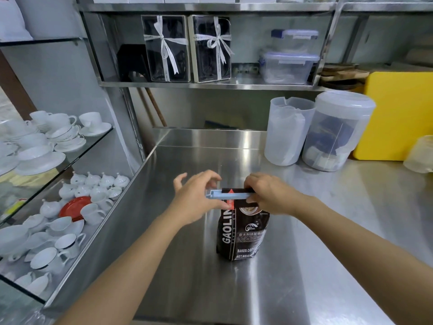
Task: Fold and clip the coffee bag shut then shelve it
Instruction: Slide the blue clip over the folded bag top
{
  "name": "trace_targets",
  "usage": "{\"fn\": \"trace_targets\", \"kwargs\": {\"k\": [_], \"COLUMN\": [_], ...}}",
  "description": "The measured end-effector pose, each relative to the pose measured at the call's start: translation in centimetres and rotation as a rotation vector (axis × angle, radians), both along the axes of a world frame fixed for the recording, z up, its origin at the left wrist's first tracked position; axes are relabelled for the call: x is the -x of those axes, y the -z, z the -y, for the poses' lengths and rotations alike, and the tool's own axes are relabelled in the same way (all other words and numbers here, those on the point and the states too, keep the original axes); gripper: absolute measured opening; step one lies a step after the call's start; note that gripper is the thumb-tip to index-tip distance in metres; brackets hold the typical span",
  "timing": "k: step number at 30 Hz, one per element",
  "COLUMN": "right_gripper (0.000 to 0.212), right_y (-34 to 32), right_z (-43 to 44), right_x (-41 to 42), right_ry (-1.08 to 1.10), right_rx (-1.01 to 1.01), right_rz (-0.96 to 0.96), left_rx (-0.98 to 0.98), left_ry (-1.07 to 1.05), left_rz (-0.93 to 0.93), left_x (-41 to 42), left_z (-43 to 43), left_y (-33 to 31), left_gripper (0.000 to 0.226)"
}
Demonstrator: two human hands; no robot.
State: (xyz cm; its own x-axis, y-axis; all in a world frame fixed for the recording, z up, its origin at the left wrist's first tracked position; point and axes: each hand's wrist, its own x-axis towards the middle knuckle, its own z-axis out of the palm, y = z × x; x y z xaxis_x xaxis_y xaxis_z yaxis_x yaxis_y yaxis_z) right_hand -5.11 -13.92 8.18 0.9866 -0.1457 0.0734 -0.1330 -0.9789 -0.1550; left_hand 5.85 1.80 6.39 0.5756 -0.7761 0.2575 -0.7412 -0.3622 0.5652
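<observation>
Stainless steel counter [293, 266], bare and reflective, set in a kitchen nook with a steel backsplash. Item, centre: one black coffee bag [242, 233], printed GAOLIN, standing upright on the counter, top folded over. Item, across the fold: one pale blue bag clip [228, 196], lying level, its end sticking out past the bag's left edge. My left hand [199, 202]: thumb below and fingers above the clip's protruding end, pinched narrow on it, outer fingers spread loose. My right hand [269, 195]: fingers curled over the bag's top right corner, pressing on the clip's other end and the fold together. Whether the clip has latched I cannot tell. Behind, right: one clear measuring jug [289, 132] with filters or liners inside, just beside one lidded translucent canister [337, 132] holding dark packets; one yellow cutting board [398, 116] leaning upright behind them. Steel shelf [210, 85] above the counter: two dark gift boxes [187, 48] tied with white ribbon, standing side by side; two stacked clear lock-lid containers [290, 59] to their right. Left: glass shelves [98, 141] carrying white cups and saucers [61, 132] on the upper level, small white lidded pots [98, 184], further cups and one stack of red saucers [75, 207] on the lower level.
</observation>
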Motion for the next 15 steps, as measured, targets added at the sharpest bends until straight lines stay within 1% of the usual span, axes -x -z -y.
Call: {"fn": "trace_targets", "kwargs": {"k": [2,3,5,7,10,11,13,15], "right_gripper": [0.018,0.019,0.02,0.019,0.019,0.019,0.023,0.032], "right_y": [0.1,0.1,0.2,0.3,0.4,0.6,0.7,1.0], "right_z": [0.2,0.3,0.3,0.2,0.4,0.5,0.5,0.7], "right_x": [0.2,0.2,0.1,0.1,0.1,0.1,0.4,0.8], "right_ry": [0.015,0.019,0.022,0.033,0.017,0.02,0.05,0.088], "right_rx": [-0.05,-0.067,-0.092,-0.111,-0.115,-0.125,-0.19,-0.267], "right_rz": [0.01,0.016,0.026,0.045,0.079,0.098,0.143,0.192], "left_rx": [0.095,0.135,0.191,0.211,0.23,0.234,0.228,0.225], "left_ry": [-0.032,-0.063,-0.131,-0.165,-0.148,-0.148,-0.158,-0.167], "left_rz": [-0.17,-0.218,-0.235,-0.244,-0.239,-0.242,-0.279,-0.322], "left_x": [-0.3,-0.3,0.0,0.2,0.1,-0.1,0.0,0.2], "left_z": [-1.0,-1.2,-1.1,-0.9,-0.9,-0.9,-0.8,-0.7], "left_y": [0.9,1.2,1.7,1.9,2.5,2.6,2.8,2.9], "left_gripper": [0.036,0.029,0.021,0.019,0.015,0.017,0.019,0.017]}}
